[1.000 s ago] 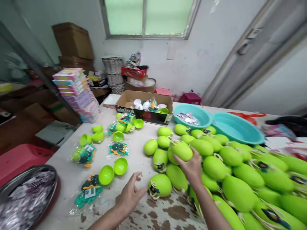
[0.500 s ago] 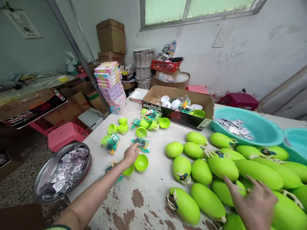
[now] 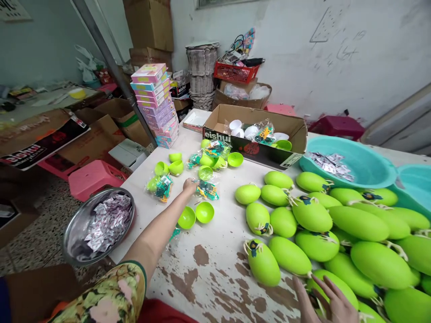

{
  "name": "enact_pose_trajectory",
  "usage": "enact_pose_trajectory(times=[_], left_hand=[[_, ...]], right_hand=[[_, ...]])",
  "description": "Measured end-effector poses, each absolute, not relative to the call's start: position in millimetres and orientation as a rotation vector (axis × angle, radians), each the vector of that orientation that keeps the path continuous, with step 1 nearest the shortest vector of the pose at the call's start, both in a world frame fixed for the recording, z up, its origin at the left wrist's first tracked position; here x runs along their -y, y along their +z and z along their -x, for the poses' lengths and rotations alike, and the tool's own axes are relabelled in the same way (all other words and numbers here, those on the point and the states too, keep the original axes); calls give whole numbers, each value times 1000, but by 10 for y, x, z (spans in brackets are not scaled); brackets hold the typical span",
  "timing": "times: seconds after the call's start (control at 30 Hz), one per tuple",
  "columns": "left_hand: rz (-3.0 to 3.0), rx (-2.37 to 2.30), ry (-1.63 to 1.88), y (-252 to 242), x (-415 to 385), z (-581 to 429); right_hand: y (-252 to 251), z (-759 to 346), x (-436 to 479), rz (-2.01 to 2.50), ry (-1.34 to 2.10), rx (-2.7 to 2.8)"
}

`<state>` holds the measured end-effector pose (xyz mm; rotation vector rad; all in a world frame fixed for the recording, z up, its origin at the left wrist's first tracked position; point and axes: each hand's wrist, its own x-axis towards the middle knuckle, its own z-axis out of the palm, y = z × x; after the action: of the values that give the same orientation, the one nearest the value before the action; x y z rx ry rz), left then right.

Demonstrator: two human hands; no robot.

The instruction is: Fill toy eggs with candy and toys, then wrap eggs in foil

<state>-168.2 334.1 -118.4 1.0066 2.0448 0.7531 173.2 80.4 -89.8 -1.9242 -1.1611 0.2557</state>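
- Sitting at the white counter's [image 3: 218,242] left edge: an oval steel bowl [image 3: 74,237] of small packets.
- Left hand [image 3: 190,185] stretched out, fingers at the left side of a clear bag of green and orange plastic parts [image 3: 208,190]; cannot tell whether they pinch it.
- Just nearer, two lime-green half-shells [image 3: 204,212]; rightward, a bare strip of counter.
- Right hand [image 3: 332,303] released, fingers spread over crowded lime-green egg-shaped objects [image 3: 380,264], little room between them.
- Behind these, a turquoise plastic basin [image 3: 372,154].

A packet [image 3: 208,190] lies behind two half shells [image 3: 204,212], left of egg shapes [image 3: 318,245].
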Motion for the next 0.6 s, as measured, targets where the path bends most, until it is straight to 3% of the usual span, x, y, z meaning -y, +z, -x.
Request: enact_pose_trajectory(times=[0.1, 0.33, 0.6], left_hand=[[-980, -1883, 950, -1015, -3114, 1698], [-961, -1468, 1018, -920, -1784, 1151], [-1244, -1831, 768, -1171, -1046, 1994]], right_hand=[[-781, -1419, -868, 1802, 380, 1026], [-785, -688, -1198, 1334, 1277, 665], [-1347, -864, -670, 1667, 1437, 625]])
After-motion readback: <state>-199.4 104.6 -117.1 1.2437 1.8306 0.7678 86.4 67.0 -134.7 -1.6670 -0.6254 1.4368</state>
